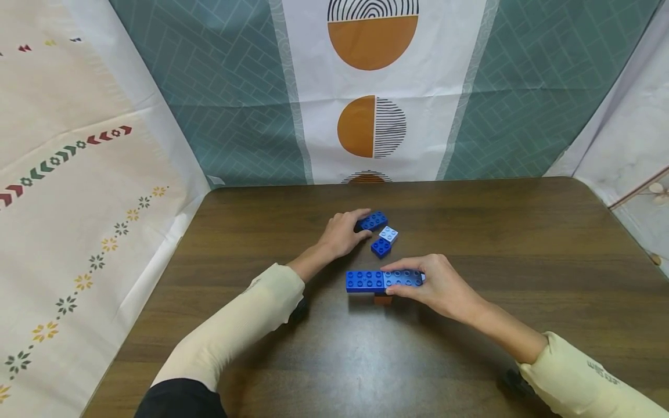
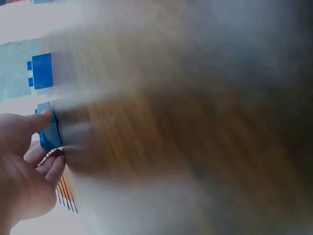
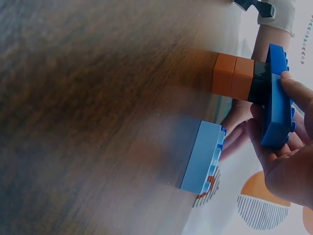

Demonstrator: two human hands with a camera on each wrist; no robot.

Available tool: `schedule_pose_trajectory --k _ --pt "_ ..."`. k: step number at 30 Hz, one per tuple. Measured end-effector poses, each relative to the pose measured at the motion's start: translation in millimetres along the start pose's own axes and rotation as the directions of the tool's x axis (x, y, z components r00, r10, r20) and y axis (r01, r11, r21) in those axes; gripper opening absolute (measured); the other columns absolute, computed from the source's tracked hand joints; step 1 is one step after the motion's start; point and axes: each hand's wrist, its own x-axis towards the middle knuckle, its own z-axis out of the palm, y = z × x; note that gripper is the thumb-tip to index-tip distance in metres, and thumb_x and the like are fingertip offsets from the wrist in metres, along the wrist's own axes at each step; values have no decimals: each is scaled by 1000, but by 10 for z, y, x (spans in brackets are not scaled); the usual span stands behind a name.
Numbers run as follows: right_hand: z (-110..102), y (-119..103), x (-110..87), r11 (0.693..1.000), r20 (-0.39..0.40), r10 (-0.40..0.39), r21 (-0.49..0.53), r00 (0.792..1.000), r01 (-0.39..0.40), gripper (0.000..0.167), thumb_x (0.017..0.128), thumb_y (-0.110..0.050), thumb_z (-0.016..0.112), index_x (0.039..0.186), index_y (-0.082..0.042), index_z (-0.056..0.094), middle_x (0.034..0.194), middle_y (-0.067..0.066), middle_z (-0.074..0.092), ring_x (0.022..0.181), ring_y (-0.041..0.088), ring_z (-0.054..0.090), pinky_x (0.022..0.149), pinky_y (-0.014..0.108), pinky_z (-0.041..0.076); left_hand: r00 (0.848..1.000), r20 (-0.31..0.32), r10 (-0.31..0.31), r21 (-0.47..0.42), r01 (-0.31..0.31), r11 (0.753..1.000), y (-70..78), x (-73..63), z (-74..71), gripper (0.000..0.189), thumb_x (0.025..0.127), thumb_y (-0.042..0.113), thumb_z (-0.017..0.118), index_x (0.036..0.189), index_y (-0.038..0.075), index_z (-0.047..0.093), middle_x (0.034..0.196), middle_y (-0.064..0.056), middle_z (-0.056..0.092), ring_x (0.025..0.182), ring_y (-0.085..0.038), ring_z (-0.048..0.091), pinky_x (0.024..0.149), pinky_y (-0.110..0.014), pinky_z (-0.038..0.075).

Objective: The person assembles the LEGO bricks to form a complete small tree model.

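At the far middle of the table my left hand (image 1: 342, 233) has thumb and fingers on opposite sides of a dark blue eight-stud toy brick (image 1: 374, 220), pinching its end. In the left wrist view the thumb covers part of this brick (image 2: 50, 131). My right hand (image 1: 439, 284) grips a lighter blue toy brick (image 1: 401, 278) between thumb and fingers. That brick lies end to end with a dark blue brick (image 1: 364, 281) across the top of a stack. Below them, the right wrist view shows a very dark brick (image 3: 260, 82) and two orange bricks (image 3: 233, 76).
Between the hands lie a small dark blue brick (image 1: 381, 248) and a small pale blue brick (image 1: 388, 234), corners close together. A pale blue brick side (image 3: 199, 157) shows beyond the stack in the right wrist view. Patterned cloth (image 1: 235, 93) hangs behind the wooden table (image 1: 502, 226).
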Motion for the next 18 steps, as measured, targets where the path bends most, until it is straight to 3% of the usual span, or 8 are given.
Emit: schedule_pose_trajectory --k 10,18 --pt "-5 -17 7 1000 -2 8 -2 1000 -8 31 88 -22 90 117 -14 83 109 1 80 80 15 58 65 26 46 999 -33 7 -58 -9 998 -94 -118 -105 52 100 25 78 148 12 62 143 -6 68 128 -25 66 107 -44 53" --pt "-12 -21 -6 1000 7 19 7 1000 -19 31 89 -24 89 117 -13 83 108 3 80 80 16 59 66 26 47 996 -58 60 -179 -70 981 -71 -313 -245 48 95 23 83 140 10 70 140 -8 70 123 -25 70 104 -40 56"
